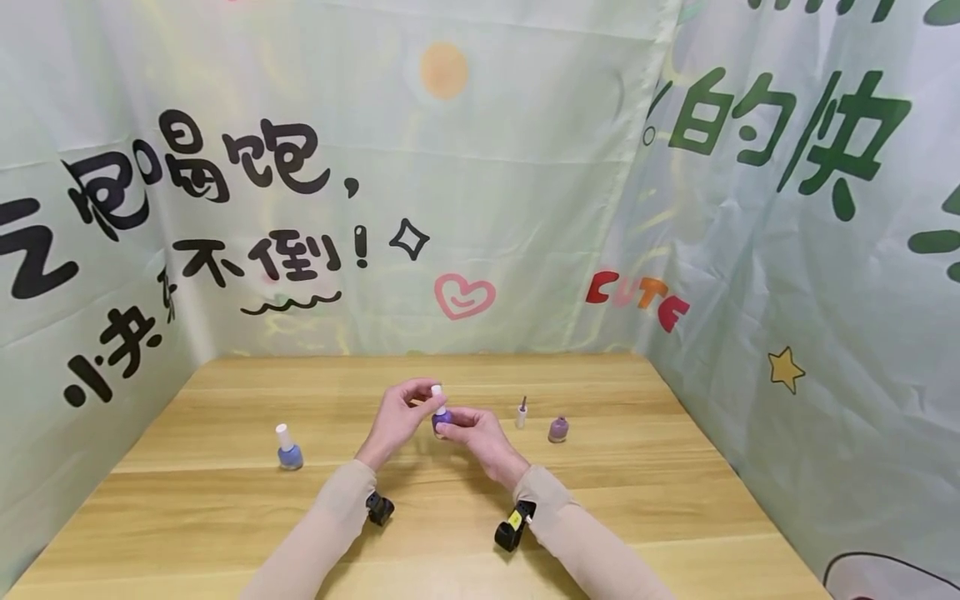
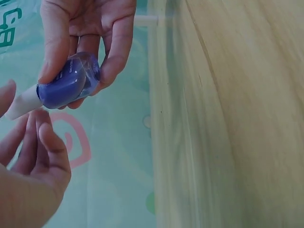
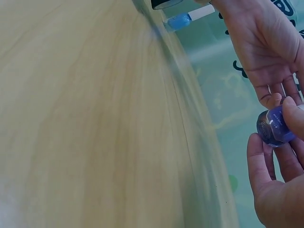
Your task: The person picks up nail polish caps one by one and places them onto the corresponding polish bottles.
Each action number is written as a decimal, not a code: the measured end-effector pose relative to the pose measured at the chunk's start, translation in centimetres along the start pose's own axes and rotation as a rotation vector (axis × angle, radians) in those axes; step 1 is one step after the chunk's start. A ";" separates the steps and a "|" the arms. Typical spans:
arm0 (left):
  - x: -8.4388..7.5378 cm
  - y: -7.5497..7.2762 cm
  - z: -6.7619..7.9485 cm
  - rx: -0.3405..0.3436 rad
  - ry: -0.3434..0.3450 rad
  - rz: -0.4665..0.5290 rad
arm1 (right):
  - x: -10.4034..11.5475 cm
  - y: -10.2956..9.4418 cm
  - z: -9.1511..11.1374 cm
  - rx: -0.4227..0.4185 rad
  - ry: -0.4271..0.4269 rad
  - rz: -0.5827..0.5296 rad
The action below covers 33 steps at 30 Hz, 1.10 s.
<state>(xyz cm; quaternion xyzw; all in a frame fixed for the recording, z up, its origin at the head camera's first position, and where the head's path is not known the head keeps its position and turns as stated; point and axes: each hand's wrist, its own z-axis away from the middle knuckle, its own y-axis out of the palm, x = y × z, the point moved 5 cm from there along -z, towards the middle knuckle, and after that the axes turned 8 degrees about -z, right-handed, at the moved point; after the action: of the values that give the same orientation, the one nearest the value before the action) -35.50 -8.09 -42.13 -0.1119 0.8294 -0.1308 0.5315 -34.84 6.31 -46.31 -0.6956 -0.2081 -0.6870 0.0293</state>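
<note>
Over the middle of the table, my right hand (image 1: pixel 486 440) grips a blue-purple nail polish bottle (image 2: pixel 66 83) between thumb and fingers. The bottle's white cap (image 2: pixel 24 102) sits at its neck, and my left hand (image 1: pixel 396 423) pinches it between thumb and fingertips. Bottle and cap look joined; whether the cap is screwed tight I cannot tell. In the left wrist view the bottle lies tilted, its cap toward the left hand. Seen from the right wrist, the right thumb covers part of the bottle.
On the wooden table (image 1: pixel 420 533), a light-blue nail polish bottle (image 1: pixel 289 454) with a white cap stands left. To the right are an uncapped mauve bottle (image 1: pixel 558 430) and a white cap (image 1: pixel 522 415) standing with its brush upward. Printed cloth (image 1: pixel 525 208) hangs behind and beside the table.
</note>
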 end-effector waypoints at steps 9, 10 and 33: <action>0.2 -0.4 -0.3 -0.015 -0.024 0.008 | 0.0 0.1 -0.1 0.006 0.000 0.008; 0.2 -0.4 -0.3 -0.006 -0.021 0.010 | 0.0 0.1 -0.1 0.007 -0.001 0.009; -1.5 -0.5 0.2 0.015 -0.019 0.034 | 0.2 0.2 -0.1 0.012 -0.001 0.027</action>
<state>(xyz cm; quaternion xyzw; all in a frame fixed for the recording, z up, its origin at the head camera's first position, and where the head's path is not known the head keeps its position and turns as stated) -34.65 -8.09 -40.74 -0.0950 0.8252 -0.1269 0.5422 -34.87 6.16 -46.04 -0.6985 -0.2025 -0.6850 0.0426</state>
